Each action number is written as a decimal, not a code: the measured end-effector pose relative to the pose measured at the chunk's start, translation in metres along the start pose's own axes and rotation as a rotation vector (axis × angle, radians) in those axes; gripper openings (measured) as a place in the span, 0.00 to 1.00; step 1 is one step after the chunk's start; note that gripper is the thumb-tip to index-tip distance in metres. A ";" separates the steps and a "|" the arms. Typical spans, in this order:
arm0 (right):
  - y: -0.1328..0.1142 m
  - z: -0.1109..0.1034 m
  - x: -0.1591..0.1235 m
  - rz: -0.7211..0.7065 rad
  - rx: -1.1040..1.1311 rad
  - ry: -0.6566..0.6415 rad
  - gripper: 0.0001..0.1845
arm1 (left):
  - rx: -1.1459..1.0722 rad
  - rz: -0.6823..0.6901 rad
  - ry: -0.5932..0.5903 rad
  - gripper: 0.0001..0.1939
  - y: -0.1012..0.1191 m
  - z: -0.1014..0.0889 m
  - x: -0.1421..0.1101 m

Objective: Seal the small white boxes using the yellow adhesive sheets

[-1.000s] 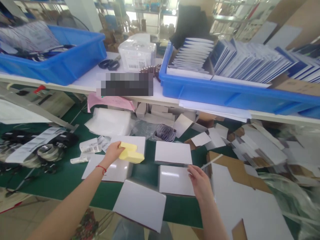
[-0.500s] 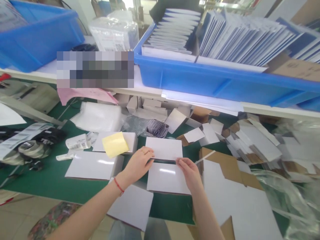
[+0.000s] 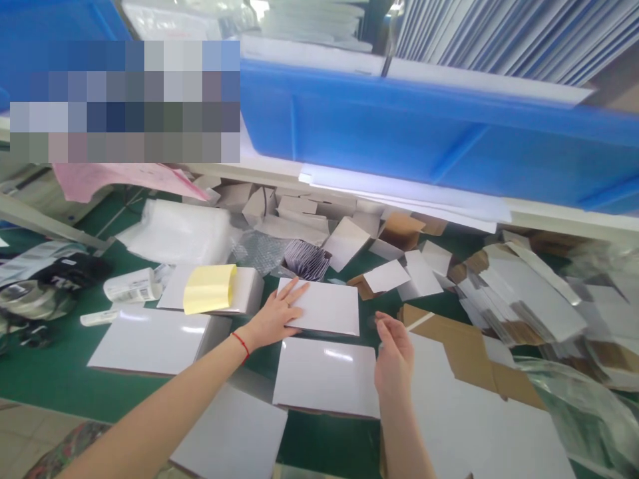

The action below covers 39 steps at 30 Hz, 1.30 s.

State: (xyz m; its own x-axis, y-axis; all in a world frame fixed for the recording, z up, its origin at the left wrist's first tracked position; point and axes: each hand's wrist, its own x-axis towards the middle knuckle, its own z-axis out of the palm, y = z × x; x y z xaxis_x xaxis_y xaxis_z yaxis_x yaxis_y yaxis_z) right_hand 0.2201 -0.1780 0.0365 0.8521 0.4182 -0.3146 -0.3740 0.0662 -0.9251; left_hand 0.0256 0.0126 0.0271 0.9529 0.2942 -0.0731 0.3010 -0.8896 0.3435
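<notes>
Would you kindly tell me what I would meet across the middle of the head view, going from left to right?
White label roll → yellow paper → left hand on a white box → right hand → folded cartons.

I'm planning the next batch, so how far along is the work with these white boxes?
Five white boxes look closed on top. In hand is the upper middle box: the left hand lies on it, and the right hand hovers beside it. What's left is probably finishing that one; I can't tell whether any are sealed.
</notes>
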 end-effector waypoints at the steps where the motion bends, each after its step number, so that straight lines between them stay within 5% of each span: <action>1: 0.001 0.002 0.003 0.011 0.028 0.014 0.14 | 0.007 -0.002 0.018 0.08 0.000 0.002 0.001; 5: 0.009 0.020 0.023 0.108 0.202 -0.036 0.13 | 0.038 -0.017 0.070 0.09 -0.001 0.004 0.013; 12: 0.007 0.036 0.040 -0.038 0.160 -0.059 0.12 | 0.201 -0.007 0.056 0.28 0.005 -0.003 0.045; 15: -0.007 0.026 0.032 -0.044 -0.008 -0.364 0.09 | 0.184 0.049 0.031 0.37 0.003 -0.002 0.052; 17: -0.012 0.024 0.031 0.039 -0.136 -0.627 0.09 | 0.149 0.074 0.022 0.35 0.001 0.001 0.055; 19: -0.010 0.028 0.035 0.072 -0.240 -0.757 0.11 | 0.124 0.084 0.027 0.32 0.000 0.004 0.055; 28: 0.012 0.037 0.049 -0.057 -0.333 -0.741 0.15 | 0.121 0.079 0.060 0.26 0.002 0.002 0.058; 39: -0.004 0.046 0.050 0.050 -0.694 -0.739 0.11 | 0.103 0.090 0.064 0.18 0.005 -0.003 0.061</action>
State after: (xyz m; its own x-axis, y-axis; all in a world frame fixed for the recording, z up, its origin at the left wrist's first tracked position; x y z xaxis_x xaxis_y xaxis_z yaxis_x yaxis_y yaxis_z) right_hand 0.2477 -0.1154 0.0340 0.3137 0.8772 -0.3635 0.0927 -0.4093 -0.9077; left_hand 0.0850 0.0276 0.0269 0.9730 0.2305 0.0152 0.2196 -0.9435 0.2481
